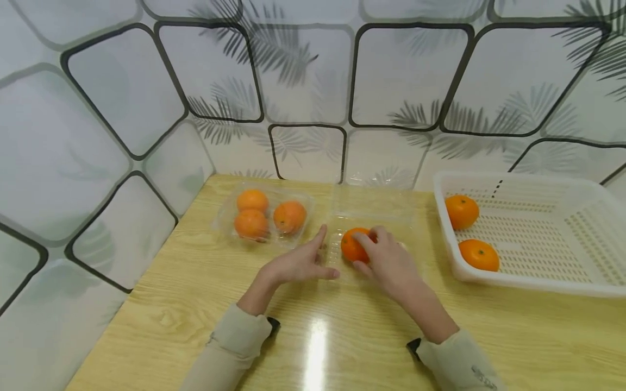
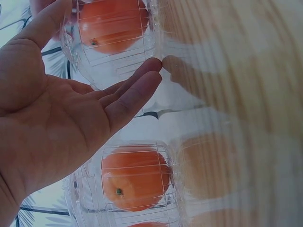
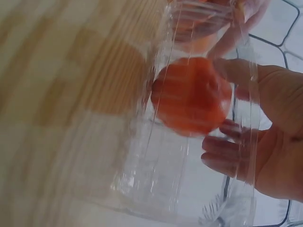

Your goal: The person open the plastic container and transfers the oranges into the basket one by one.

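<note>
My right hand [image 1: 391,260] holds a bright mandarin [image 1: 353,245] with curled fingers. The fruit sits in the left part of a clear plastic clamshell box [image 1: 335,266], whose lid [image 1: 371,202] is folded back towards the wall. In the right wrist view, the thumb touches the mandarin [image 3: 189,97] behind the see-through box wall. Just left of the box, my left hand [image 1: 300,263] is spread, thumb apart from the fingers, holding nothing; its palm [image 2: 61,123] shows in the left wrist view.
Further left stands another clear clamshell box [image 1: 222,217] with three mandarins [image 1: 289,216] in it. A white perforated plastic basket [image 1: 538,285] on the right holds two mandarins [image 1: 479,255] by its left side. A patterned wall [image 1: 308,152] borders the wooden table [image 1: 195,326].
</note>
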Tool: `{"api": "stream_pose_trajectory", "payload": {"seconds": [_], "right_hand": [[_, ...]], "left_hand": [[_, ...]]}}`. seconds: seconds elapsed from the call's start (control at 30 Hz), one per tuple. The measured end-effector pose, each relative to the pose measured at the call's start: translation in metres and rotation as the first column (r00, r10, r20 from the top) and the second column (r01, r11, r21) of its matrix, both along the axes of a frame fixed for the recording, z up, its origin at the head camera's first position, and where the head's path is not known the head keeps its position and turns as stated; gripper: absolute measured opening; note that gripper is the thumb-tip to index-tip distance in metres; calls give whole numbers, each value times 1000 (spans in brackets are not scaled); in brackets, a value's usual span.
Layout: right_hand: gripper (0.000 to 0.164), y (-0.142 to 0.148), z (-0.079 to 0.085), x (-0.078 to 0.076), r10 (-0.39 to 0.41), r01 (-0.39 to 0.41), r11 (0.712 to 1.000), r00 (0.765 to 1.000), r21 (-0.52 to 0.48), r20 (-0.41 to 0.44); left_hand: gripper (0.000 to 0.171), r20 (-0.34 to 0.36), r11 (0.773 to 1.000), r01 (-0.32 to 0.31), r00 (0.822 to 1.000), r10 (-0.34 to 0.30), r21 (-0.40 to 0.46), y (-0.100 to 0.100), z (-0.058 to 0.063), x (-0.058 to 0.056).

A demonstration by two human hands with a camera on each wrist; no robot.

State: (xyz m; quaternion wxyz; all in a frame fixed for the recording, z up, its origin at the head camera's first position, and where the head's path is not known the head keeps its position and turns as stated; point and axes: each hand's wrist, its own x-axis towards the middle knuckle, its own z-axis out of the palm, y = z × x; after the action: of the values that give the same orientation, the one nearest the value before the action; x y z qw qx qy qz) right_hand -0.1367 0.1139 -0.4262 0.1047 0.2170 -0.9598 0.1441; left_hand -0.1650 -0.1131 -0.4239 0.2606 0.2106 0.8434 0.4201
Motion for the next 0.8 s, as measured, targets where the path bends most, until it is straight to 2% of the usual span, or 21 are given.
{"api": "stream_pose_trajectory", "payload": {"seconds": [0.1, 0.37, 0.53, 0.8], "right_hand": [[58, 3, 0, -3, -2, 2, 1000, 1000, 3, 19], [53, 11, 8, -6, -11, 13, 1000, 996, -21, 85], [53, 19, 16, -10, -27, 29, 999, 997, -26, 74], [58, 22, 8, -8, -20, 22, 1000, 984, -11, 178]], "left_hand": [[111, 5, 1000, -4, 1000, 4, 3, -2, 1, 0], [112, -8, 1000, 10, 1000, -10, 10, -1, 3, -1], [112, -31, 1000, -2, 1000, 3, 30, 4, 6, -4], [110, 7, 1000, 1, 1000, -1, -4, 1, 1, -3]]}}
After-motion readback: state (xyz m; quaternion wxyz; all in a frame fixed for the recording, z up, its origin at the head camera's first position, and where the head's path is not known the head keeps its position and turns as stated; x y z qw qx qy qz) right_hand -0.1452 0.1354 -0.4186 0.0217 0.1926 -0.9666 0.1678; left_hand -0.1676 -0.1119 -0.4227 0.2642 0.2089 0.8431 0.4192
